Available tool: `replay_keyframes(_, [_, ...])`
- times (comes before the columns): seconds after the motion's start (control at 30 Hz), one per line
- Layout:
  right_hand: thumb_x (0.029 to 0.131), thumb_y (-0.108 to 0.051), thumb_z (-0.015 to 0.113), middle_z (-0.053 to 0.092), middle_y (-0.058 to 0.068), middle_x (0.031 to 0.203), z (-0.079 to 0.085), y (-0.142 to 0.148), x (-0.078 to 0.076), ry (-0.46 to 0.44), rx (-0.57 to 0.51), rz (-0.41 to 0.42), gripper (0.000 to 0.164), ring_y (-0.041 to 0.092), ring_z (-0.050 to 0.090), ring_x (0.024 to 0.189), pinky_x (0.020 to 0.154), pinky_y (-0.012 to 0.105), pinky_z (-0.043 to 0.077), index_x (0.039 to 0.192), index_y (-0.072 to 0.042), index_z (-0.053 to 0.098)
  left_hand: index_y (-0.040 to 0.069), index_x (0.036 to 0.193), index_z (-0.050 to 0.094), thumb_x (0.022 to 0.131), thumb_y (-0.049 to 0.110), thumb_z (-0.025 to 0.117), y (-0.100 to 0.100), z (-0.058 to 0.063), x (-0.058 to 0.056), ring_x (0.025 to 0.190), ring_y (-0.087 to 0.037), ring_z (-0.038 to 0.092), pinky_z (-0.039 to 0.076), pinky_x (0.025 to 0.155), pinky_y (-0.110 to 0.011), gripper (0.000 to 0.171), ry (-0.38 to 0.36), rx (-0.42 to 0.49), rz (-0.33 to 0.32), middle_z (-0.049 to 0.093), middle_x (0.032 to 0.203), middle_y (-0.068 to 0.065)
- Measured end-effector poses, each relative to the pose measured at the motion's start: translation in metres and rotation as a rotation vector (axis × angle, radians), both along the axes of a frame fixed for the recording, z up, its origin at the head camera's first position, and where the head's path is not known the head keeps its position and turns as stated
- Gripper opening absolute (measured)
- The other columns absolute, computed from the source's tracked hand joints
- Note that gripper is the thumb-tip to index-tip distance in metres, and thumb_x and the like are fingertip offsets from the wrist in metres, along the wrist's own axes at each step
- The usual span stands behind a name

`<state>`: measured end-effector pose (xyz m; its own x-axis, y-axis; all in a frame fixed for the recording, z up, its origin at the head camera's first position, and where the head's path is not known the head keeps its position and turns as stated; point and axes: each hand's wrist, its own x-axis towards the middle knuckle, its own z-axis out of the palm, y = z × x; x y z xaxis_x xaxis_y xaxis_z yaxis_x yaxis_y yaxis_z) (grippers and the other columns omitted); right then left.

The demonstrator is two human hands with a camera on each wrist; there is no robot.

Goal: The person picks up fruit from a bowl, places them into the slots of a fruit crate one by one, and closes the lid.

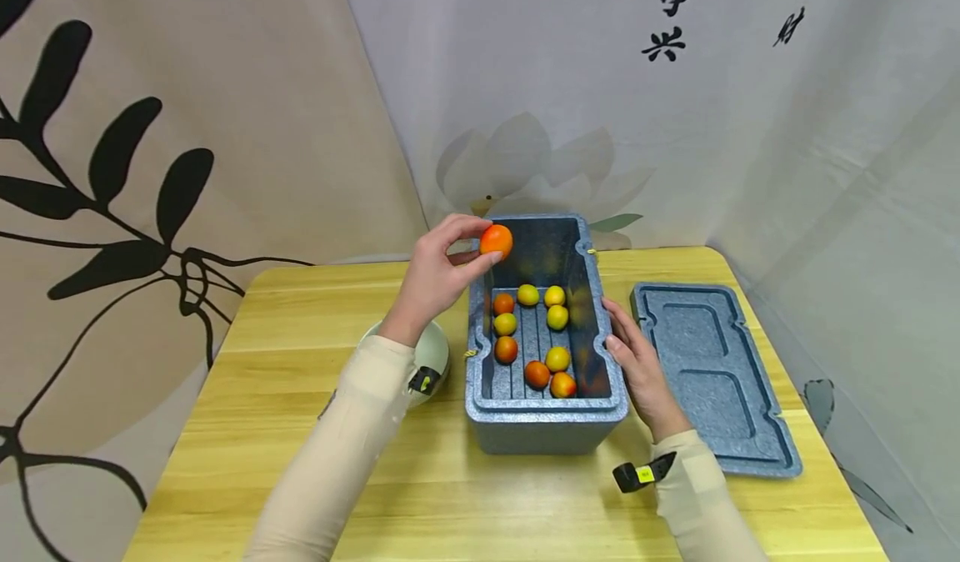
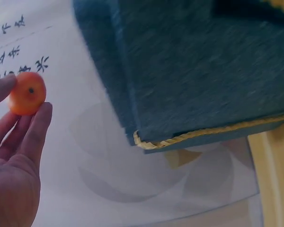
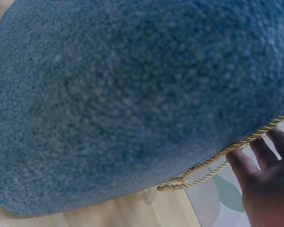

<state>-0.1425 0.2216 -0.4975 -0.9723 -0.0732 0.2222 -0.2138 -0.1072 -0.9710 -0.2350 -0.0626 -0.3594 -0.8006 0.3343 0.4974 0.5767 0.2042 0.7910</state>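
Note:
My left hand (image 1: pixel 438 270) pinches a small round orange fruit (image 1: pixel 497 243) between thumb and fingers, over the far left rim of a grey-blue foam box (image 1: pixel 546 416). In the left wrist view the fruit (image 2: pixel 31 92) shows a dark spot on its skin. My right hand (image 1: pixel 637 370) rests its fingers against the box's right outer side, near the rim. The right wrist view has its fingertips (image 3: pixel 241 163) beside the box's yellow rope (image 3: pixel 213 163). Several yellow fruits (image 1: pixel 528 295) and orange-red fruits (image 1: pixel 506 349) lie on the ribbed box floor.
The box's lid (image 1: pixel 716 370) lies on the wooden table (image 1: pixel 300 362) to the right. A pale round bowl (image 1: pixel 433 347) stands left of the box, partly hidden under my left wrist. Printed curtains (image 1: pixel 525 70) hang behind the table.

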Motion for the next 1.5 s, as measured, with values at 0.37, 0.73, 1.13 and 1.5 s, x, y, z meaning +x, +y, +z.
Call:
replay_keyframes(0.37, [0.105,-0.011,0.041,0.029,0.019,0.155,0.001,-0.001,0.000,-0.004,0.006,0.003,0.048,0.018,0.041,0.131,0.098,0.023,0.043,0.153,-0.010,0.034,0.003,0.124,0.066,0.088,0.012,0.075,0.015,0.009,-0.019,0.106,-0.015,0.061,0.054,0.087,-0.025,0.038,-0.042,-0.152,-0.045,0.062,0.120,-0.003])
replay_keyframes(0.73, [0.105,-0.008,0.039,0.029,0.022,0.153,0.001,-0.003,0.000,0.010,-0.013,0.009,0.048,0.018,0.042,0.129,0.097,0.023,0.044,0.152,-0.005,0.032,0.003,0.127,0.063,0.090,0.010,0.073,0.032,0.014,-0.030,0.107,-0.018,0.061,0.053,0.090,-0.031,0.039,-0.085,-0.177,-0.044,0.063,0.121,-0.007])
replay_keyframes(1.13, [0.105,-0.008,0.039,0.029,0.021,0.153,0.001,-0.002,0.000,0.014,-0.007,0.000,0.048,0.018,0.042,0.129,0.097,0.023,0.044,0.152,-0.006,0.032,0.002,0.123,0.064,0.091,0.011,0.072,0.040,0.020,-0.037,0.107,-0.017,0.062,0.052,0.093,-0.032,0.034,-0.095,-0.214,-0.037,0.063,0.119,-0.008])
replay_keyframes(1.5, [0.105,-0.009,0.040,0.033,0.018,0.152,0.000,-0.001,0.000,0.020,-0.004,0.004,0.048,0.020,0.044,0.128,0.097,0.024,0.046,0.152,-0.007,0.033,0.005,0.132,0.060,0.094,0.013,0.068,0.043,0.015,-0.041,0.115,-0.019,0.058,0.048,0.097,-0.024,0.039,-0.148,-0.346,0.017,0.060,0.126,-0.008])
